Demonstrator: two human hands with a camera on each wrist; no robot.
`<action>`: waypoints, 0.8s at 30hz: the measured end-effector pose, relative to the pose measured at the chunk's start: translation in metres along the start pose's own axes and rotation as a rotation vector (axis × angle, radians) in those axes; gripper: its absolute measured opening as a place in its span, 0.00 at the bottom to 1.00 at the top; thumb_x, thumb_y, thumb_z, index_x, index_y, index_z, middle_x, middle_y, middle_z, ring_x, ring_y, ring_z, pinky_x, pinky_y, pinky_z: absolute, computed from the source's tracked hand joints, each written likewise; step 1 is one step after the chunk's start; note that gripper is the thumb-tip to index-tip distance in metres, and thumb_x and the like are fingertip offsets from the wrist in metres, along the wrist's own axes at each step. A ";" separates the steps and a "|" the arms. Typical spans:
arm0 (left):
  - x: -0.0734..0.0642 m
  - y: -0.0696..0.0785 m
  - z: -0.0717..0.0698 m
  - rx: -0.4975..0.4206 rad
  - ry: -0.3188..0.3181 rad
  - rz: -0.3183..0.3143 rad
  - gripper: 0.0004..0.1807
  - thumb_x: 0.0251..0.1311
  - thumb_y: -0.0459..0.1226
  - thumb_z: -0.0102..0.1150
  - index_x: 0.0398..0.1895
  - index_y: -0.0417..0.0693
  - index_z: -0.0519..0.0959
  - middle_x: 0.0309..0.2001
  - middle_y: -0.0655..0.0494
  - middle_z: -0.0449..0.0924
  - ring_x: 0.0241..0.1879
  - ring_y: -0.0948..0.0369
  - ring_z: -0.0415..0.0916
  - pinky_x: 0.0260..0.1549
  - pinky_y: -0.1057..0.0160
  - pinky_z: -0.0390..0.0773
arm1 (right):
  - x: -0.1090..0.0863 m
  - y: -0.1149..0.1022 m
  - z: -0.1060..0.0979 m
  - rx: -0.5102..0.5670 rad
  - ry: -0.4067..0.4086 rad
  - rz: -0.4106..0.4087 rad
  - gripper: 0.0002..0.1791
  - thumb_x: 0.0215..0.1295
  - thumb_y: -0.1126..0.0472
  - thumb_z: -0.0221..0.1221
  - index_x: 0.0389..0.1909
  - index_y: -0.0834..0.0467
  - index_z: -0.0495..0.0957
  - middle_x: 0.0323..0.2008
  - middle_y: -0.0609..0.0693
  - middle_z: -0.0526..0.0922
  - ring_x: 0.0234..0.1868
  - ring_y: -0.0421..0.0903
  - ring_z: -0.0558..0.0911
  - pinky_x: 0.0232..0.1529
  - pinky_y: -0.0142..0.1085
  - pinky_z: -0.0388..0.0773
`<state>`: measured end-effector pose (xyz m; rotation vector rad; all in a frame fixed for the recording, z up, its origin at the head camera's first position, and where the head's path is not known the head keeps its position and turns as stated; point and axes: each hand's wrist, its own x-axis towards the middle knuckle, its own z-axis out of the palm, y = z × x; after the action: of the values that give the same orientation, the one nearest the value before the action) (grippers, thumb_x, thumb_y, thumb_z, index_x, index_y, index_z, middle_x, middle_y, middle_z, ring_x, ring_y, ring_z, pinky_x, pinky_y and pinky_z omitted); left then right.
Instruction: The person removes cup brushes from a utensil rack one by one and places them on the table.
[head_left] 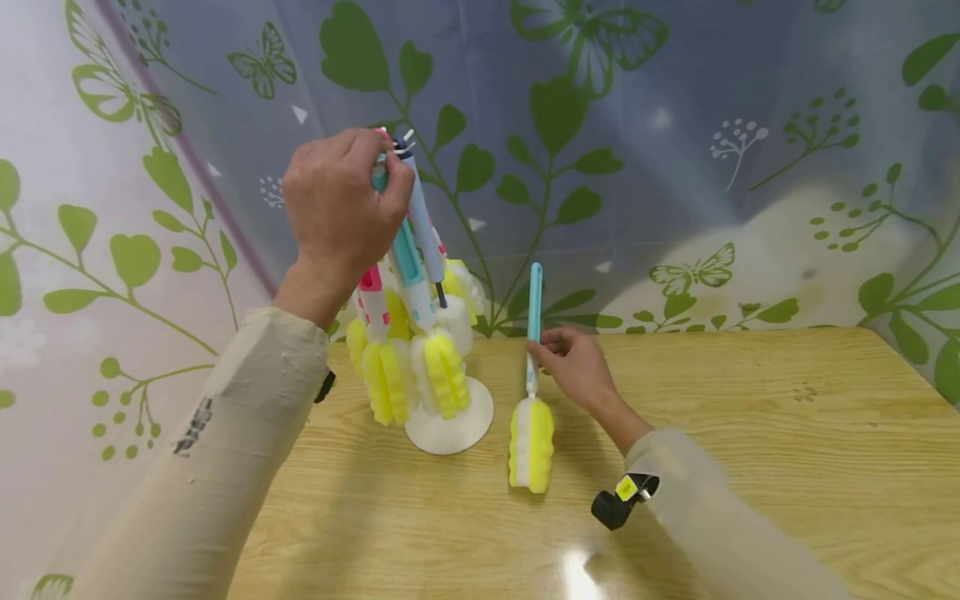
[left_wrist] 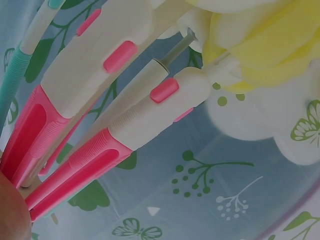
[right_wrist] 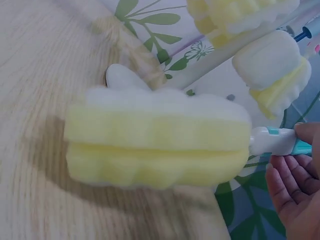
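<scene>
My right hand [head_left: 581, 362] pinches the teal-and-white handle of a sponge bottle brush [head_left: 532, 446], its yellow and white head pointing down above the table. That head fills the middle of the right wrist view. At the top of a white brush stand [head_left: 450, 429], my left hand [head_left: 345, 196] has its fingers curled round the upper end, where the hooks are; the hand hides part of its hold. Several more brushes hang there, including a teal one [head_left: 405, 254], a light blue one [head_left: 423, 221] and, in the left wrist view, a pink-and-white one [left_wrist: 150, 110].
The stand's round base rests on a wooden table [head_left: 750, 425] near its back edge. Behind it hangs a curtain [head_left: 675, 183] printed with green leaves and butterflies. A black wrist camera [head_left: 615, 508] is on the right sleeve.
</scene>
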<state>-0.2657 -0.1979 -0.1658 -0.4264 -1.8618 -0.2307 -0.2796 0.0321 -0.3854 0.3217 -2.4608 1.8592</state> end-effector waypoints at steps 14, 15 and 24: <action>0.000 -0.002 -0.002 0.008 0.000 0.010 0.15 0.58 0.36 0.45 0.26 0.37 0.81 0.25 0.47 0.81 0.23 0.49 0.72 0.35 0.49 0.75 | -0.001 0.021 0.013 -0.030 -0.078 0.124 0.17 0.65 0.56 0.60 0.42 0.68 0.78 0.34 0.58 0.82 0.36 0.56 0.83 0.41 0.46 0.80; -0.001 -0.001 -0.002 0.004 -0.002 0.001 0.15 0.58 0.36 0.44 0.26 0.37 0.81 0.25 0.47 0.81 0.23 0.49 0.72 0.36 0.49 0.75 | -0.002 0.022 0.014 -0.032 -0.085 0.137 0.17 0.64 0.56 0.60 0.43 0.68 0.78 0.34 0.58 0.82 0.36 0.55 0.83 0.41 0.46 0.80; -0.002 0.000 -0.001 0.000 -0.016 -0.020 0.16 0.59 0.37 0.44 0.28 0.37 0.82 0.28 0.48 0.83 0.26 0.48 0.75 0.40 0.48 0.76 | -0.004 0.034 0.022 -0.039 -0.142 0.234 0.17 0.63 0.55 0.61 0.40 0.67 0.79 0.29 0.55 0.81 0.34 0.53 0.82 0.38 0.43 0.80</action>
<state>-0.2643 -0.1988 -0.1668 -0.4105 -1.8828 -0.2416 -0.2802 0.0206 -0.4243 0.1760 -2.7314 1.9313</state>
